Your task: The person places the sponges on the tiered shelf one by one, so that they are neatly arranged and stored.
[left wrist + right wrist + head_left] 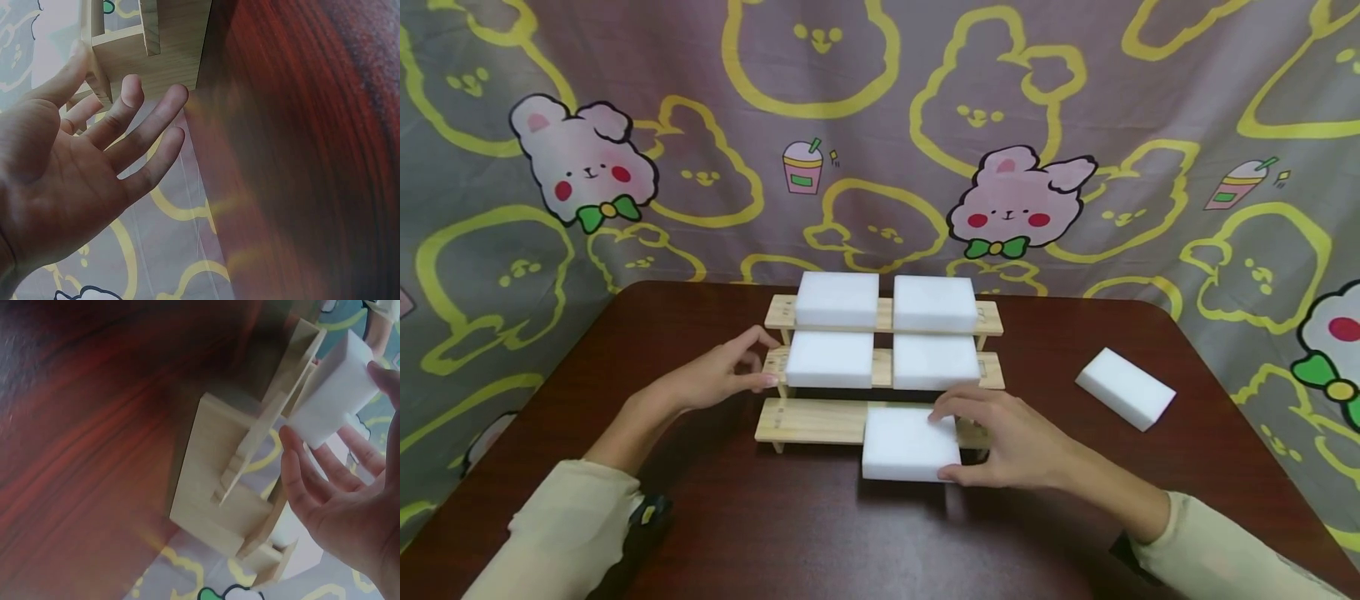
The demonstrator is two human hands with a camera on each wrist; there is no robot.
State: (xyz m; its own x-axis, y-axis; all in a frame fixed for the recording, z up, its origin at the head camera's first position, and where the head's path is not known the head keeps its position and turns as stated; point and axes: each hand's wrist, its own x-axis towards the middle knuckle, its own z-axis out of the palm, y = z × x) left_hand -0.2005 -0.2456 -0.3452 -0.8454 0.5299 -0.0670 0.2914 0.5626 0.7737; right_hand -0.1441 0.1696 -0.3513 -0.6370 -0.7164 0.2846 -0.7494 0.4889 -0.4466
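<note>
A three-step wooden rack (pixel 820 421) stands on the table. My right hand (pixel 1018 437) grips a white foam block (pixel 902 443) by its right side, thumb at the front and fingers at the back. The block is over the right part of the lowest step; in the right wrist view the held block (pixel 337 390) looks raised off the board. At the rack's left end, my left hand (pixel 718 371) holds the middle step's end between thumb and index finger. The left wrist view shows this hand's (pixel 94 162) other fingers spread in the air.
Two white blocks (pixel 837 300) (pixel 934 304) sit on the top step. Two more (pixel 830 360) (pixel 936 362) lie on the middle step. A loose white block (pixel 1125 388) rests on the dark table (pixel 700 517) at the right. Behind hangs a patterned curtain (pixel 880 150).
</note>
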